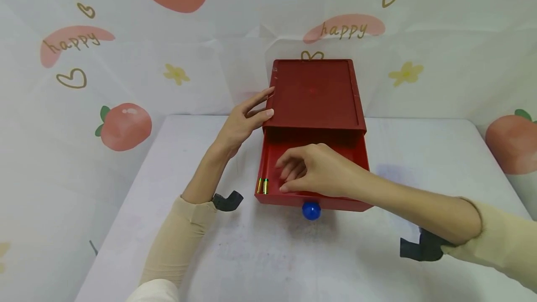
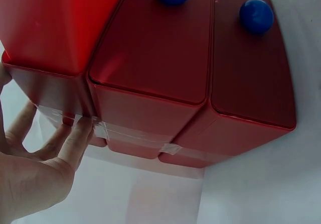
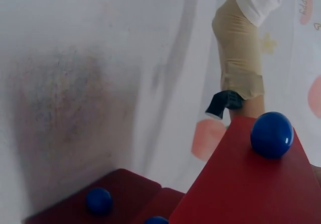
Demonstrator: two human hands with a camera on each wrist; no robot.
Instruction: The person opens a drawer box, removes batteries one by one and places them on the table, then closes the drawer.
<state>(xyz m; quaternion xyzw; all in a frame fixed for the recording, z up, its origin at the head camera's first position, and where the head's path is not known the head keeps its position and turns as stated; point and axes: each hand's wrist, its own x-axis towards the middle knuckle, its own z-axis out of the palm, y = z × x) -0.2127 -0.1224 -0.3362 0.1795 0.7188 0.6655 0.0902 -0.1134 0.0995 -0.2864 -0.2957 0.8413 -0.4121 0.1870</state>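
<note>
A dark red drawer cabinet (image 1: 312, 94) stands on the table with its top drawer (image 1: 278, 200) pulled out toward me. Two small gold-and-green batteries (image 1: 265, 186) lie side by side in the drawer's front left corner. My left hand (image 1: 240, 125) rests its fingers against the cabinet's left side; the left wrist view shows the fingertips (image 2: 84, 124) at a strip of clear tape. Over the drawer, my right hand (image 1: 320, 171) hovers with bent fingers, thumb apart from them, nothing visible between. A round blue knob (image 3: 271, 134) sits on the drawer's front.
Below the pulled-out drawer are two closed drawers (image 2: 155, 48) with blue knobs (image 2: 256, 16). Behind the white table (image 1: 235, 255) hangs a white cloth (image 1: 235, 59) printed with fruit, hearts and flowers. Each forearm wears a black mount (image 1: 228, 201).
</note>
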